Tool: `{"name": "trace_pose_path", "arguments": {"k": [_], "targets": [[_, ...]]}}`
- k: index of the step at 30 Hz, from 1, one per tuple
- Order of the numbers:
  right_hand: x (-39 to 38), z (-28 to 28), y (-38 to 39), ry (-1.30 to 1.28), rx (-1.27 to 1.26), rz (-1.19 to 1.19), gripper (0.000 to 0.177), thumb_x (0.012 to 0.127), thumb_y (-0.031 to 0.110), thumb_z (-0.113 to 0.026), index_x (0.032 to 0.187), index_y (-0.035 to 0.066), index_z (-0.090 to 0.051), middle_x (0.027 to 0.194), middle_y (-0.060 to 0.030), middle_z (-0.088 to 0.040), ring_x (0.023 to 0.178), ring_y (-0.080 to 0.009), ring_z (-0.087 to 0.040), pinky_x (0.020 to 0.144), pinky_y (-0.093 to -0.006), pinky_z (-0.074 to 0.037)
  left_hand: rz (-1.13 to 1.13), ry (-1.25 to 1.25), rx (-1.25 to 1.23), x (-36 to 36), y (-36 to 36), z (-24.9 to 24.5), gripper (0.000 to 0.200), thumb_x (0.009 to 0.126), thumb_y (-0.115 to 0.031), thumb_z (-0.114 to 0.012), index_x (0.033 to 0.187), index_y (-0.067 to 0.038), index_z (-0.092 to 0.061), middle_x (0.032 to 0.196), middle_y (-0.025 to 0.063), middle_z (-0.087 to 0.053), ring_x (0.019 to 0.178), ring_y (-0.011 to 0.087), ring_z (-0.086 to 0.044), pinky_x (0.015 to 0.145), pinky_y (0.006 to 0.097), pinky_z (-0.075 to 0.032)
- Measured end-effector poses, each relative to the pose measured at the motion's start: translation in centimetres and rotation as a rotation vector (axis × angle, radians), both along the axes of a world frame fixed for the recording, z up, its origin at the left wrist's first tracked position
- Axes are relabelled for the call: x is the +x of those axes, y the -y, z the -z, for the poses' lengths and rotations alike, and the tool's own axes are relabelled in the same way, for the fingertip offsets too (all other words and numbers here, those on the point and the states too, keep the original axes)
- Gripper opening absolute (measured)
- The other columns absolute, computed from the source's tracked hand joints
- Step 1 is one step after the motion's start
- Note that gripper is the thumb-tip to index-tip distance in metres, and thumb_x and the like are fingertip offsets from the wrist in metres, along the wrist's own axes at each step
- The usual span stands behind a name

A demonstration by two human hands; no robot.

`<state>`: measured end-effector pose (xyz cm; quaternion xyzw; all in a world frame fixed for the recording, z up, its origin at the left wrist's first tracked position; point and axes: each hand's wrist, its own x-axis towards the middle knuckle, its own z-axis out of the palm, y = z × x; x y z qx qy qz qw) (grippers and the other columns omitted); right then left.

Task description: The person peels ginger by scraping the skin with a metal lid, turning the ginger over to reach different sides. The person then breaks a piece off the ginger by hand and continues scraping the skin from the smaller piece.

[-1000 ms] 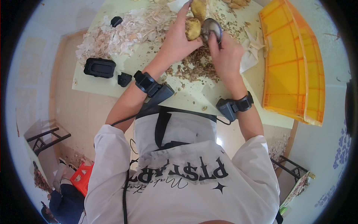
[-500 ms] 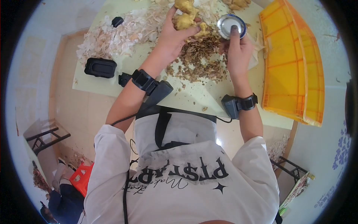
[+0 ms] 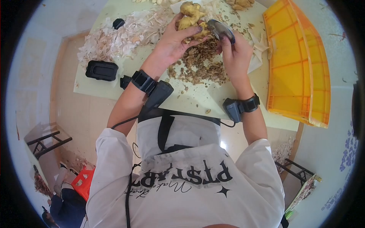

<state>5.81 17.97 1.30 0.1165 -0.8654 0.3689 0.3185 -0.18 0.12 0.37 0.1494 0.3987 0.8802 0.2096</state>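
Observation:
A knobbly yellow-brown ginger root [image 3: 191, 17] is in my left hand [image 3: 171, 41], whose fingers wrap its left and lower sides. My right hand [image 3: 237, 55] grips a round metal lid [image 3: 220, 29], tilted so that its edge is at the right side of the root. Whether lid and root touch is hard to tell. Beneath both hands, brown peel scraps [image 3: 205, 62] lie scattered over the pale green table [image 3: 182, 99]. Black devices are strapped to both wrists.
Pale peelings [image 3: 110, 40] cover the table's left part, with a small black object [image 3: 118, 23] among them. A black tray [image 3: 102, 70] lies at the left edge. A yellow crate [image 3: 294, 64] stands at the right. More roots [image 3: 240, 3] lie behind. A person [image 3: 68, 207] is at lower left.
The lid has tipped from nearly face-up to a steep tilt and moved left to the root, with my right hand. My left hand and the root have shifted slightly.

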Motion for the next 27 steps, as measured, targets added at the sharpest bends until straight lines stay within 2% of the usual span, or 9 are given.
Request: {"name": "trace_pose_path", "arguments": {"k": [3,5,13,16,19,24,27], "targets": [[-0.1,0.3,0.2,-0.053,0.001,0.023,0.006,0.083,0.009,-0.064,0.085,0.004,-0.062,0.065,-0.0109,-0.052,0.057,-0.0267,-0.053,0.052,-0.0346,-0.042,0.007,0.009,0.018,-0.1,-0.1,0.3,0.057,0.088,0.001,-0.058,0.137,-0.005,-0.031,0.125,0.0117,-0.050,0.113,0.0234,-0.054,0.096,0.0451,-0.050],[0.1,0.0,0.5,-0.054,-0.007,0.034,0.006,0.082,0.009,-0.064,0.085,0.004,-0.062,0.064,-0.0111,-0.052,0.056,-0.0267,-0.053,0.053,-0.0350,-0.042,-0.007,0.055,0.080,0.1,-0.2,0.2,0.050,0.084,-0.001,-0.065,0.127,-0.007,-0.041,0.117,0.0086,-0.057,0.104,0.0228,-0.061,0.086,0.0397,-0.055],[0.1,-0.2,0.4,-0.074,-0.017,-0.002,0.006,0.082,0.007,-0.063,0.088,0.004,-0.063,0.065,-0.0103,-0.055,0.057,-0.0267,-0.056,0.053,-0.0344,-0.044,-0.025,0.066,0.079,0.4,-0.2,0.0,0.054,0.083,-0.001,-0.067,0.129,-0.006,-0.038,0.117,0.0099,-0.057,0.104,0.0234,-0.061,0.086,0.0387,-0.055],[0.2,-0.2,0.1,-0.044,-0.007,-0.022,0.006,0.083,0.005,-0.062,0.089,0.004,-0.063,0.066,-0.0095,-0.057,0.059,-0.0250,-0.058,0.054,-0.0327,-0.045,-0.026,0.085,0.068,-0.1,-0.2,0.6,0.057,0.083,-0.002,-0.067,0.130,-0.006,-0.037,0.117,0.0105,-0.057,0.104,0.0243,-0.061,0.086,0.0395,-0.055],[0.4,-0.5,-0.3,0.077,-0.122,-0.111,0.007,0.084,0.004,-0.061,0.091,0.004,-0.063,0.067,-0.0092,-0.059,0.060,-0.0232,-0.060,0.056,-0.0311,-0.047,-0.019,0.109,0.049,0.1,0.0,0.6,0.060,0.082,-0.001,-0.068,0.132,-0.006,-0.035,0.117,0.0115,-0.057,0.105,0.0253,-0.061,0.086,0.0403,-0.055],[0.1,-1.2,-0.9,-0.002,0.065,-0.162,0.011,0.083,0.004,-0.061,0.093,0.004,-0.063,0.070,-0.0079,-0.061,0.060,-0.0201,-0.062,0.057,-0.0301,-0.048,0.013,0.138,0.040,0.2,0.1,0.2,0.063,0.081,-0.001,-0.069,0.133,-0.005,-0.033,0.118,0.0131,-0.056,0.105,0.0255,-0.061,0.086,0.0408,-0.055],[0.1,-1.5,-1.3,0.032,0.096,-0.189,0.011,0.082,0.004,-0.061,0.094,0.003,-0.063,0.071,-0.0082,-0.062,0.061,-0.0195,-0.062,0.058,-0.0297,-0.048,0.054,0.113,0.018,0.0,0.4,0.1,0.063,0.082,-0.001,-0.069,0.134,-0.005,-0.033,0.120,0.0125,-0.055,0.104,0.0253,-0.061,0.087,0.0423,-0.055]]}}
